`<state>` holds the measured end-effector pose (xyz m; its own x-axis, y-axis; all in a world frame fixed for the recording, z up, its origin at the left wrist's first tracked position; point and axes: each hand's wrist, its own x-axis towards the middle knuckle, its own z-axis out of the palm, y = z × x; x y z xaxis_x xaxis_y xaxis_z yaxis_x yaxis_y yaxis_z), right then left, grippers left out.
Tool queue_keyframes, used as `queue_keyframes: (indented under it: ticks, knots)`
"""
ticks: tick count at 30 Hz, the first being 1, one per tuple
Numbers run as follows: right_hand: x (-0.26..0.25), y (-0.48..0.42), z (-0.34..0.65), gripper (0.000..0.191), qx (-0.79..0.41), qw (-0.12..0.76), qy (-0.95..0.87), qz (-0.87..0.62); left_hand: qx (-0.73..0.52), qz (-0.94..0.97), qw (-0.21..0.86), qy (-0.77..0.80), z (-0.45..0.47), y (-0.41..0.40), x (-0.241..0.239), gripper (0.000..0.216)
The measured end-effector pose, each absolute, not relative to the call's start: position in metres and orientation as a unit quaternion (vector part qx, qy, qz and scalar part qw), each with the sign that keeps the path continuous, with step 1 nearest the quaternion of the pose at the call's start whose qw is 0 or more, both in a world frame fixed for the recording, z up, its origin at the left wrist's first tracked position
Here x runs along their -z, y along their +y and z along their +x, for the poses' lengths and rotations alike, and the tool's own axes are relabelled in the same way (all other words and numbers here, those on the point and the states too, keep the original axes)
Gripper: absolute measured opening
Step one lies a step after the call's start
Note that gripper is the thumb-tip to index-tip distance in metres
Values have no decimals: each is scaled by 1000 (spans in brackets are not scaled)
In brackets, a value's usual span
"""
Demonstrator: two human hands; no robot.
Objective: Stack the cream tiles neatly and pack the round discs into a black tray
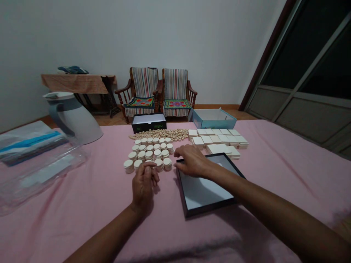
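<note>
Rows of short stacks of round white wooden discs stand on the pink cloth. At the front edge of these stacks is my left hand, its fingers curled in with the thumb against them; anything between them is hidden. My right hand reaches over the left rim of a shallow black-edged tray with a white inside. Its thumb and index finger are apart, pointing toward the nearest disc stacks, and nothing shows between them. The right forearm crosses the tray and covers part of it.
Behind the discs lie many small wooden beads. Stacked white square tiles are at the right. A black box and a light-blue box stand farther back. Left are a white jug and clear plastic packaging.
</note>
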<state>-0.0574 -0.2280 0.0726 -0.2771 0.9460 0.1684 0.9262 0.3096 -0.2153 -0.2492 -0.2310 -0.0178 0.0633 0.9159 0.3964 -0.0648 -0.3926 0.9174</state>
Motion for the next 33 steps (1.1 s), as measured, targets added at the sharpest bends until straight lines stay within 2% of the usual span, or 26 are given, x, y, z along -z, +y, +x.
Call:
queue_keyframes:
  ticks: [5, 11, 21, 33]
  knots:
    - [-63, -200, -102, 41, -14, 11, -783, -621, -636, 523, 431, 369, -254, -215, 10, 27]
    - [-44, -181, -114, 47, -40, -61, -754, -653, -627, 531, 435, 367, -256, -214, 11, 29]
    - [-36, -171, -120, 53, -64, -90, -738, -666, -626, 517, 455, 365, -253, -213, 15, 30]
    - [-29, -169, -119, 48, -59, -61, -737, -670, -608, 532, 454, 377, -253, -213, 13, 28]
